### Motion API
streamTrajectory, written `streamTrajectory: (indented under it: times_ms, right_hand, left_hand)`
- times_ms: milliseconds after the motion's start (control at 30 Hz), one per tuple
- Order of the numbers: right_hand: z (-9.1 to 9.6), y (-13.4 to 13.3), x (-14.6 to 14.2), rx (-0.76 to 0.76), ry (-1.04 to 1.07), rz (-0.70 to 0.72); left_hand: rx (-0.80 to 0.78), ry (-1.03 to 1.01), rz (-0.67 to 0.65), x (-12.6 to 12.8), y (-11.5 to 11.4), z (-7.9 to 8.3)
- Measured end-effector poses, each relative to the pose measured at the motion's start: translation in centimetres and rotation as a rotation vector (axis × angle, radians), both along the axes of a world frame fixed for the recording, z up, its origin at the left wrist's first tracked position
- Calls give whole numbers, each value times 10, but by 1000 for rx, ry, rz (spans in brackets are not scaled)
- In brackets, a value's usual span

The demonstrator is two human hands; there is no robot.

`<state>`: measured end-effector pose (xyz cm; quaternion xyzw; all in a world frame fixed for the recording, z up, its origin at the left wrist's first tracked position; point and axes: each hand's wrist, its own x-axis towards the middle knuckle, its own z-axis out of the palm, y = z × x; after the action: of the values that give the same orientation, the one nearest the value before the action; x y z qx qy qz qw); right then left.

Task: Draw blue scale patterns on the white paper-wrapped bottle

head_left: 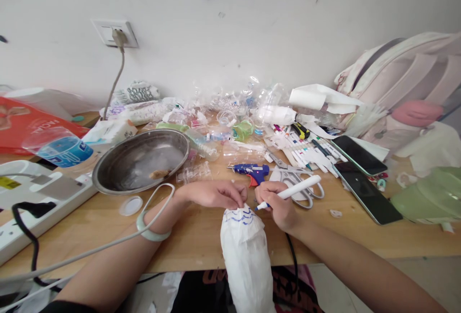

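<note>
A white paper-covered bottle shape (245,260) leans against the table's front edge, its narrow end up. Blue wavy lines are drawn near that end. My left hand (218,194) pinches the tip, fingers closed over it. In my right hand (279,205) is a white marker (297,187), its blue tip close beside the drawn lines; whether it touches the paper I cannot tell. Just beyond my hands lie a blue hot glue gun (256,171) with an orange trigger and grey-handled scissors (291,183).
A metal bowl (142,159) of cloudy liquid stands at left, near a white power strip (43,217). Several markers (291,147) and two phones (369,193) lie at right, before a pale backpack (406,82). Clear plastic bottles crowd the back. A white cable crosses my left forearm.
</note>
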<state>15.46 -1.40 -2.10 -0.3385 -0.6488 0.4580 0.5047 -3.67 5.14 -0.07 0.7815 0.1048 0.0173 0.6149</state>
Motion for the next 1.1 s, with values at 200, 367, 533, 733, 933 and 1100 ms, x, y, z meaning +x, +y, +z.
streamTrajectory:
  times_ms: [200, 367, 533, 733, 933, 1100]
  right_hand:
    - [-2, 2, 0, -79, 69, -39]
    - [-6, 2, 0, -87, 108, -56]
    - [-7, 4, 0, -118, 128, -65]
    - [-7, 5, 1, -126, 152, -72]
    - [-10, 5, 2, -121, 198, -43]
    - [-14, 2, 4, -45, 216, -20]
  left_hand:
    - [42, -30, -56, 1, -3, 5]
    - [126, -37, -102, 0, -2, 15]
    - [188, -26, -85, 1, -3, 18]
    - [204, 4, -35, 4, -9, 12]
    - [249, -61, -52, 3, -6, 11]
    - [264, -101, -75, -1, 0, 9]
